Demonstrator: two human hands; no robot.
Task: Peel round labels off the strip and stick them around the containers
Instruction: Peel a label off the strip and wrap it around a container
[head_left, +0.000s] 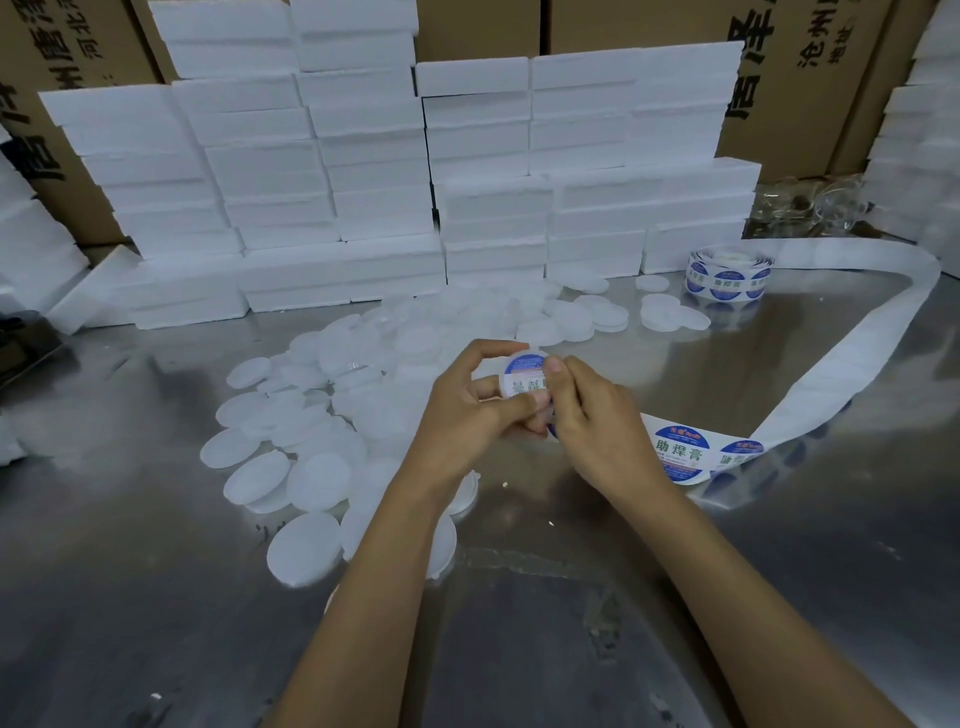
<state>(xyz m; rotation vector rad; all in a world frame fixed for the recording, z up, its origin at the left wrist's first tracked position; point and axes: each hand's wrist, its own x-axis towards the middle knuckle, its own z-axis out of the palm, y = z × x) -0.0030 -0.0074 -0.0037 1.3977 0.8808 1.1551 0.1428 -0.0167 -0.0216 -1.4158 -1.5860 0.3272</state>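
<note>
Head view: both hands (470, 402) (597, 415) on labelled container (524, 376).

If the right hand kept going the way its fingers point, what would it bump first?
Probably the small container it already touches, with the left hand right behind. Depth is hard to judge here.

Both bare forearms reach in from six o'clock and meet near the middle of the view. The left hand (470, 397) curls its fingers in a grip, thumb at three o'clock. The right hand (592, 415) pinches with thumb and forefinger toward nine o'clock.
</note>
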